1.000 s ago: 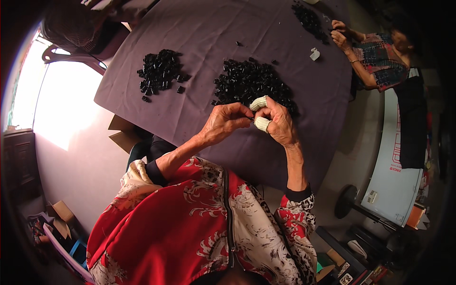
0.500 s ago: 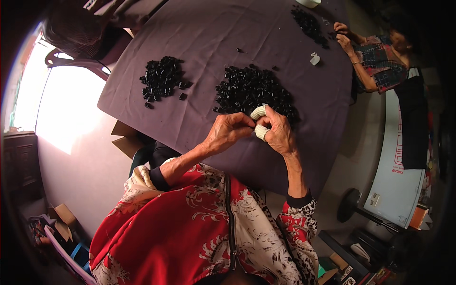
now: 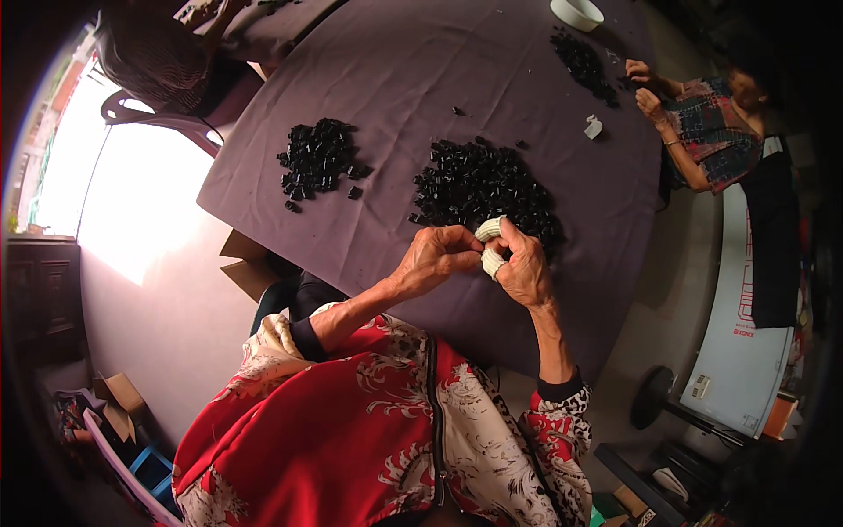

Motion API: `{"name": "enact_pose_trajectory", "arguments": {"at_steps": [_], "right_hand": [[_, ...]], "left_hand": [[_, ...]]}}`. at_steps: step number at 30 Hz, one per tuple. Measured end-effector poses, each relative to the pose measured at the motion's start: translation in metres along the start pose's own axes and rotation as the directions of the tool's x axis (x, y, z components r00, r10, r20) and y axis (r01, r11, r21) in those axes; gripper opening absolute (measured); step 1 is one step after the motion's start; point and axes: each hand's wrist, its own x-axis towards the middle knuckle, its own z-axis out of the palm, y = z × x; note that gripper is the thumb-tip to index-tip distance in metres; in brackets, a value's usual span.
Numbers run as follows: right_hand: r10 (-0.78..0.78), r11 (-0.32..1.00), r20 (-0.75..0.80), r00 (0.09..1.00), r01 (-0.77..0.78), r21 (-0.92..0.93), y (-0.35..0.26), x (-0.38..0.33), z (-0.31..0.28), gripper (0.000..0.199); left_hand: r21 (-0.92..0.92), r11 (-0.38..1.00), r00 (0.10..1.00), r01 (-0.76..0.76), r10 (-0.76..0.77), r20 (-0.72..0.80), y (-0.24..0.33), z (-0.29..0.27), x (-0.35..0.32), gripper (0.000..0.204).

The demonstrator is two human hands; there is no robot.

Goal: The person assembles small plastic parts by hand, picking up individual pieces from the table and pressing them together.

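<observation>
My left hand (image 3: 436,259) and my right hand (image 3: 523,268) meet over the near edge of a big pile of small black plastic pieces (image 3: 483,186). Both are closed, thumb against fingertips. Between them is a small dark piece, mostly covered by the fingers, so I cannot make out its shape or which hand bears it. Pale knitted finger covers (image 3: 492,263) wrap a thumb and a finger of my right hand. To the left lies a smaller heap of the same black pieces (image 3: 318,158), with a few loose ones beside it.
A dark purple cloth (image 3: 378,79) covers the table. At the far right a co-worker's hands (image 3: 648,92) handle pieces near another black pile (image 3: 584,66). A white bowl (image 3: 578,12) and a small whitish object (image 3: 594,127) lie near them. A chair (image 3: 158,114) stands at left.
The whole view has shifted, so things appear slightly lower and to the right. My hands stay together over the pile's near edge, fingers still pinched.
</observation>
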Motion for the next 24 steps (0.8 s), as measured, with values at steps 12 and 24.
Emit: {"name": "enact_pose_trajectory", "arguments": {"at_steps": [12, 24], "right_hand": [[-0.102, 0.995, -0.144, 0.984, 0.099, -0.031, 0.015, 0.002, -0.005, 0.024], [-0.265, 0.705, -0.034, 0.964, 0.17, -0.689, 0.056, 0.005, 0.009, 0.032]], "left_hand": [[-0.222, 0.975, 0.999, 0.011, -0.003, 0.036, -0.005, -0.004, 0.002, 0.012], [-0.212, 0.975, 0.998, 0.061, -0.054, 0.039, -0.017, -0.017, -0.009, 0.01]]}}
